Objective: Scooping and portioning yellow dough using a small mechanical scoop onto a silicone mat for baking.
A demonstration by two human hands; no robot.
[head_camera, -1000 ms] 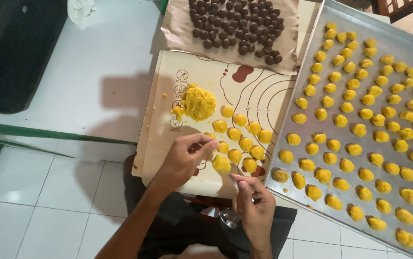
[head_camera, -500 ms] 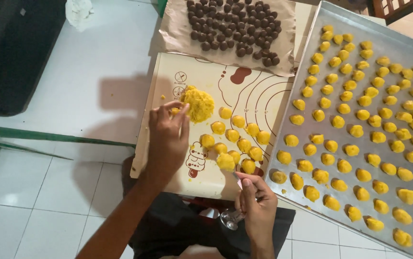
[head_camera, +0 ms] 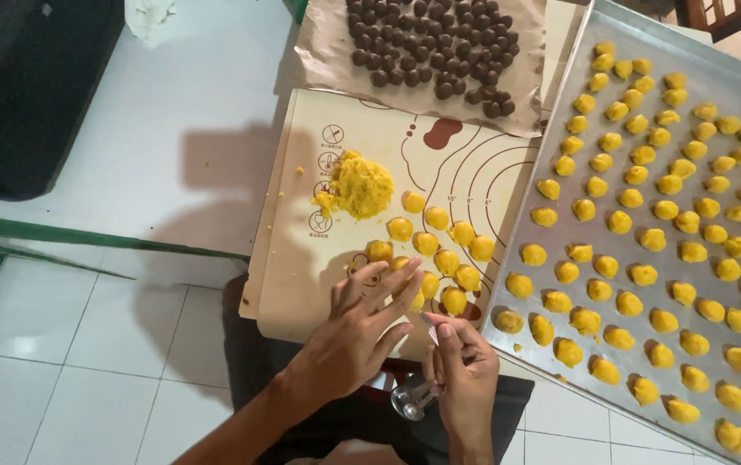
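Dough balls now under left hand's spread fingers, withdrawn from dough pile.

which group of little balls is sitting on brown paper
The dark brown balls at the top lie on brown paper; the yellow ones sit on the baking mat and metal tray.

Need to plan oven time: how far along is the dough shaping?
Done: metal tray nearly full of shaped yellow pieces. In hand: left hand on the balls on the mat; right hand pinches something small. Left: the dough heap.
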